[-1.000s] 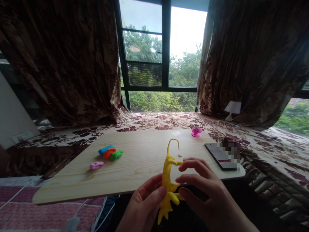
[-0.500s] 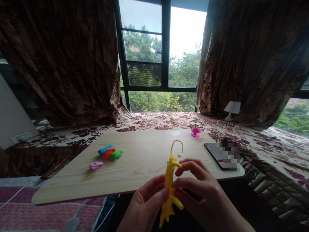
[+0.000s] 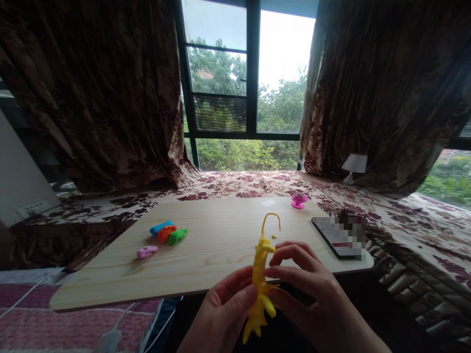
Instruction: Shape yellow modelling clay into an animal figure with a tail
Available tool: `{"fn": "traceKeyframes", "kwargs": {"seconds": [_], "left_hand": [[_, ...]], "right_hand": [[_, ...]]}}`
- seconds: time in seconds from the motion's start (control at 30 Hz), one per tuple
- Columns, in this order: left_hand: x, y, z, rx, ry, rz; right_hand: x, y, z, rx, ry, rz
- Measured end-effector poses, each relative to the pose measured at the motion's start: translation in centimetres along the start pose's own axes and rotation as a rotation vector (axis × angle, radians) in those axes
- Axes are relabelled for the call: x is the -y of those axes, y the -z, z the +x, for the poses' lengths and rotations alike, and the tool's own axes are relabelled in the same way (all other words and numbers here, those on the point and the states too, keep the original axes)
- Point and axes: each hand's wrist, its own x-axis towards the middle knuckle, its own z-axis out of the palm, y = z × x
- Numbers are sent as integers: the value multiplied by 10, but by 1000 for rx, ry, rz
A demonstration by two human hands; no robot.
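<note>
A yellow clay figure (image 3: pixel 259 264) stands nearly upright between my hands, just past the table's near edge. It has stubby limbs, a pointed, jagged lower end and a thin, curved strand arching from its top. My left hand (image 3: pixel 227 305) is closed on it, thumb in front and fingers behind. From the other side, my right hand (image 3: pixel 311 282) has its thumb and forefinger closed around a small yellow projection on the figure's right side. Its other fingers are bent beside an upper limb. A yellow crumb (image 3: pixel 274 237) lies on the table behind the figure.
On the wooden table (image 3: pixel 206 250), blue (image 3: pixel 161 228), orange (image 3: pixel 167 233) and green (image 3: pixel 177 236) clay pieces sit together, with a pink clay piece (image 3: pixel 147 251) nearer. A magenta clay piece (image 3: pixel 299 200) stands at the far right edge. A phone (image 3: pixel 334 238) lies at right.
The yellow figure has shifted slightly right and turned a little. My right thumb and forefinger have come in from beside it to its right side. My left hand keeps its hold.
</note>
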Motion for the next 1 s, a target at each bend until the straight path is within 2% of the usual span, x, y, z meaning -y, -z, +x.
{"fn": "traceKeyframes", "kwargs": {"seconds": [0.1,0.17,0.2,0.3,0.33,0.4,0.5,0.67,0.83,1.0], "left_hand": [[-6,9,5,83,6,45],[-18,19,16,78,-82,176],[-27,25,25,61,-159,302],[-62,43,57,-18,-441,879],[-73,47,69,-17,-495,1083],[-94,52,91,43,-489,1395],[-110,52,119,112,-409,1521],[-110,55,150,129,-297,1673],[-106,57,160,99,-260,1758],[-106,49,154,72,-292,1776]], "right_hand": [[-4,13,-9,-75,-19,-95],[-10,21,-16,-146,-41,-169],[-13,22,-19,-170,-57,-189],[-22,20,-25,-186,-100,-185],[-26,18,-27,-175,-109,-171],[-31,12,-30,-150,-124,-142],[-37,5,-33,-142,-144,-106],[-43,3,-32,-103,-186,-61],[-42,1,-30,-87,-203,-37],[-48,-4,-28,-112,-217,-18]]}}
